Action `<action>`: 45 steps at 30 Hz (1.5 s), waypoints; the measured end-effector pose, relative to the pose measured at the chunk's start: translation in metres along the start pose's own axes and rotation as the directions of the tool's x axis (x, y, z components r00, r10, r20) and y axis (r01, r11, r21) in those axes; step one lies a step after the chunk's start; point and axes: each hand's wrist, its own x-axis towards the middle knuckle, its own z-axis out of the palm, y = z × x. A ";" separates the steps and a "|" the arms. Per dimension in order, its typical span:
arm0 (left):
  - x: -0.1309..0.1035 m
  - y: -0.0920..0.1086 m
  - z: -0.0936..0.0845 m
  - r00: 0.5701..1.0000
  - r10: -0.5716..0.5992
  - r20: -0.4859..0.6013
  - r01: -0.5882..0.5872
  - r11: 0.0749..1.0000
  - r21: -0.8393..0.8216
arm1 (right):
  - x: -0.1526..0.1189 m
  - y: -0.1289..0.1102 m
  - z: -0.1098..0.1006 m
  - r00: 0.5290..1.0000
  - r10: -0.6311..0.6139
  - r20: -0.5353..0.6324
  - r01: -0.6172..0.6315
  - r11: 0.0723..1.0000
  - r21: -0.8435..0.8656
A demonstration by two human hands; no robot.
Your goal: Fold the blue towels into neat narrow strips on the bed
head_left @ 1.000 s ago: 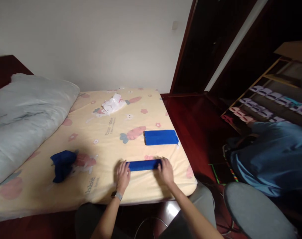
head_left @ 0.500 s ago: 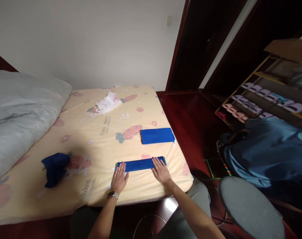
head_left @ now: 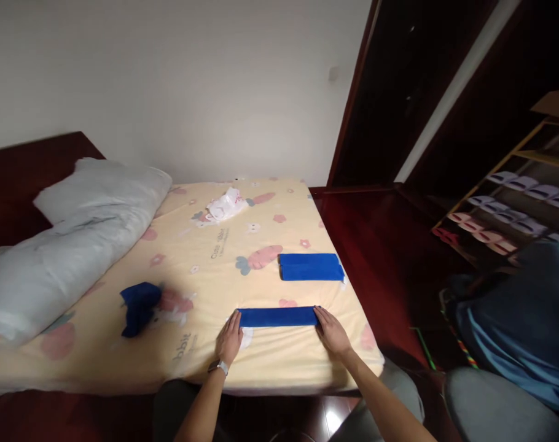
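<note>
A long, narrow folded blue cloth (head_left: 277, 317) lies flat near the front edge of the bed. At its left end rests my left hand (head_left: 230, 339), fingers close together on the cloth's edge. My right hand (head_left: 333, 331) touches the right end with its fingertips, the fingers extended. Whether either hand pinches the cloth is not clear. Just behind it lies a wider folded blue cloth (head_left: 311, 267), near the right edge of the bed. A crumpled dark blue cloth (head_left: 140, 307) is off to the left.
The patterned bedsheet (head_left: 206, 282) bears a white plastic bag (head_left: 226, 205) towards the wall and a grey quilt (head_left: 95, 227) at the left. To the right are a shoe rack (head_left: 519, 153), a round grey stool (head_left: 496, 405) and a blue garment (head_left: 528, 331).
The view has turned left, so things appear farther right. My hands have shifted from lying on top of the narrow cloth to its two ends.
</note>
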 end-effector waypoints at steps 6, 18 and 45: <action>0.007 -0.002 -0.004 0.999 -0.052 -0.009 0.052 0.997 -0.052 | 0.004 0.008 0.000 0.999 0.028 -0.019 -0.026 0.991 0.132; 0.016 0.002 -0.021 0.974 -0.222 -0.038 0.177 0.858 -0.483 | 0.052 -0.019 -0.112 0.994 0.101 -0.032 -0.070 0.858 0.509; 0.060 0.052 -0.038 0.865 -0.143 0.481 0.501 0.287 -0.817 | 0.005 0.054 -0.157 0.881 0.444 0.163 -0.419 0.574 0.704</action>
